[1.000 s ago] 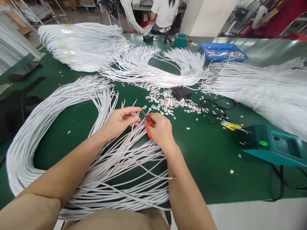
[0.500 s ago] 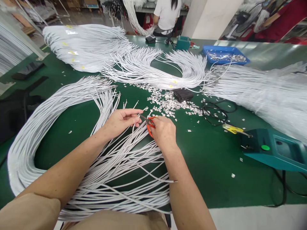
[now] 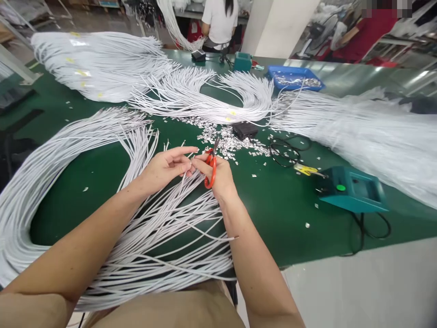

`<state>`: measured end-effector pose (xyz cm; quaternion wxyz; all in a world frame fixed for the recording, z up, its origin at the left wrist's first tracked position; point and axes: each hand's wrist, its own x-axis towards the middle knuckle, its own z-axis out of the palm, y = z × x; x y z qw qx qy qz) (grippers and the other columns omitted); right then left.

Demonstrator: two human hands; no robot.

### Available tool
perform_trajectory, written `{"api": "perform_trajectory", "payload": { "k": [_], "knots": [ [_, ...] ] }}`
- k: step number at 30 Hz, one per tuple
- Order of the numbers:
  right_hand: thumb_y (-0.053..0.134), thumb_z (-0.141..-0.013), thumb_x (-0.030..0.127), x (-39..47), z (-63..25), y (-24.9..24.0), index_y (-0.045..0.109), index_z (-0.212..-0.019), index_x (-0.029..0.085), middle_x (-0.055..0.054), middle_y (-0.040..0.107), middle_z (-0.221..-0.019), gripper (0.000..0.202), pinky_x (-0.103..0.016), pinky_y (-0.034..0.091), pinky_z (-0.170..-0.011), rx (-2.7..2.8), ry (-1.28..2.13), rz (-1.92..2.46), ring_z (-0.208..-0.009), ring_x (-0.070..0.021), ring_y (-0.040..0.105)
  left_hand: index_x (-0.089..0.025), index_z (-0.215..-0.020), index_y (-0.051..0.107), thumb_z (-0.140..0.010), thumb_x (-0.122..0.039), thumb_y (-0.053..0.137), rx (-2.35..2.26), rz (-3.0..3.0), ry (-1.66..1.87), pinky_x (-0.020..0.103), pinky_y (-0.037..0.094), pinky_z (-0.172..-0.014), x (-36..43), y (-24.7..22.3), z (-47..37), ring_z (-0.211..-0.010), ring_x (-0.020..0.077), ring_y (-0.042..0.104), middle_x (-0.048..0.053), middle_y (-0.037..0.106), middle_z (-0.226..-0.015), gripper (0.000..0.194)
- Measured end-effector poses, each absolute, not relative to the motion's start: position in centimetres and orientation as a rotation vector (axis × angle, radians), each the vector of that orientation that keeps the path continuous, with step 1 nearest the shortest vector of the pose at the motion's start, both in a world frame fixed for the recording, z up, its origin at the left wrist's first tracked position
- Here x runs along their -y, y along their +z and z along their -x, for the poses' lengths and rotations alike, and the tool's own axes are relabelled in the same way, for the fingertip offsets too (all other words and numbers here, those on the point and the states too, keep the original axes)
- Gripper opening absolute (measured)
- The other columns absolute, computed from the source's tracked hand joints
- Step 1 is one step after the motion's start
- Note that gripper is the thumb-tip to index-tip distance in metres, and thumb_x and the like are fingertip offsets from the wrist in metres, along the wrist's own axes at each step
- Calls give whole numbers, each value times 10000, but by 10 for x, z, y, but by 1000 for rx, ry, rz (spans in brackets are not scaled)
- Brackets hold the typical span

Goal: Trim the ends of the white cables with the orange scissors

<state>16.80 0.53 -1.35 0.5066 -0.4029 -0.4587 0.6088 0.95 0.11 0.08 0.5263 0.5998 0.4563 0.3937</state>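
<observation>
My left hand (image 3: 165,166) is closed in a pinch on the end of a white cable (image 3: 185,180), just above the loose cables. My right hand (image 3: 221,176) keeps red-handled scissors (image 3: 214,171) in its palm, blades pointing up and away. Its thumb and fingertips meet the left fingertips at the cable's end; the fingers hide what lies between them. Below both hands spreads a bundle of white cables (image 3: 160,241), which curves round to the left. Beyond the hands lies a pile of small silvery pieces (image 3: 225,142).
More white cable bundles lie at the back left (image 3: 99,64), back middle (image 3: 218,107) and right (image 3: 358,127). A blue tray (image 3: 293,72) holds silvery pieces. At the right stand a teal machine (image 3: 355,189) and a yellow-handled tool (image 3: 307,170). Two people work beyond the table.
The scissors have turned from pointing at the left fingers to pointing up and away within my right hand. Right fingertips have come in to the left ones. The whole view has swung rightward.
</observation>
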Motion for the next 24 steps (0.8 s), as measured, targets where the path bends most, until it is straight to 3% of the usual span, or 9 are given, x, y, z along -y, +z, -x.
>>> {"api": "perform_trajectory", "payload": {
  "k": [5, 9, 15, 21, 24],
  "knots": [
    [732, -620, 293, 3, -169, -7, 682, -746, 172, 50, 587, -630, 182, -235, 408, -591, 1159, 1285, 1073, -567, -86, 496, -140, -1220, 626, -795, -318, 690, -1090, -1471, 881, 319, 538, -777, 2, 6, -13, -742, 153, 661, 57, 713, -851, 465],
    [693, -655, 281, 13, -181, 11, 698, -784, 170, 46, 594, -644, 170, -234, 393, -591, 1248, 1190, 1136, -578, -85, 490, -139, -1257, 607, -788, -309, 692, -1053, -1568, 845, 355, 530, -848, 9, 16, -15, -808, 181, 685, 75, 727, -898, 506],
    [660, -720, 348, 27, -185, 28, 695, -769, 168, 29, 596, -643, 190, -261, 411, -640, 1496, 1098, 1175, -623, -113, 521, -119, -1304, 543, -742, -314, 726, -982, -1544, 894, 394, 553, -818, 21, 29, -20, -806, 212, 706, 83, 742, -886, 623],
    [573, -801, 303, 34, -195, 24, 647, -759, 194, -40, 650, -869, 139, -295, 408, -710, 1669, 441, 1444, -793, -171, 567, -144, -1252, 591, -761, -381, 701, -1232, -1826, 838, 395, 484, -908, 15, 39, 32, -958, 222, 655, 99, 714, -1088, 556],
    [544, -837, 318, 39, -199, 22, 626, -759, 184, -75, 640, -885, 175, -316, 382, -727, 1666, 168, 1568, -826, -198, 556, -139, -1181, 630, -804, -472, 648, -1669, -2010, 648, 437, 421, -924, 13, 26, 88, -903, 233, 621, 66, 723, -1013, 504]
  ]
}}
